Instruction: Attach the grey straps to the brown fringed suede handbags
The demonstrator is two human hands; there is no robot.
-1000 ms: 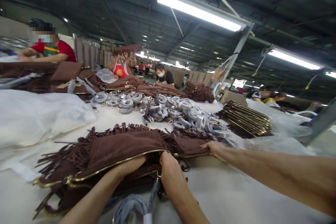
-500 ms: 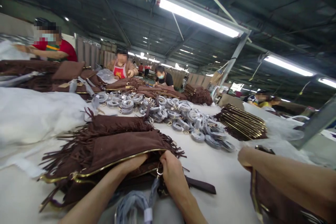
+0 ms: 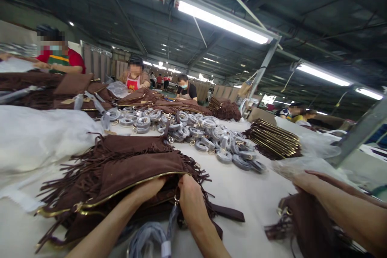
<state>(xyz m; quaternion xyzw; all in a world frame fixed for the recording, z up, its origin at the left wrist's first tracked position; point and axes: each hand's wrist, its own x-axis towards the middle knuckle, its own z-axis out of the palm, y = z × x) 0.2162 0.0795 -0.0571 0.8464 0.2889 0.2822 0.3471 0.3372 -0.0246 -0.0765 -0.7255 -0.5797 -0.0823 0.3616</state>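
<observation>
A dark brown fringed suede bag (image 3: 140, 171) lies in front of me, its gold zipper (image 3: 127, 191) undone. Through that opening my left hand (image 3: 155, 188) reaches inside, so its fingers are hidden. At the right end of the mouth, my right hand (image 3: 190, 191) has its fingers closed on the bag's edge. Just beside it, a metal clip (image 3: 176, 198) joins the bag to a coiled strap (image 3: 148, 236) in plastic wrap. Behind the bag's front part lies another brown fringed section; whether it is a separate bag I cannot tell.
Many wrapped coiled straps (image 3: 217, 133) cover the table beyond. A stack of gold-zippered brown pieces (image 3: 272, 139) lies back right. White wrapping (image 3: 42, 137) is heaped left. Close on the right, a co-worker's arms (image 3: 338, 201) handle another brown bag (image 3: 311, 221). Several people work farther back.
My hands stay at the bag's opening with little movement. At the right, the co-worker's bag has turned and shifted, and their second arm now shows. The view has swung slightly.
</observation>
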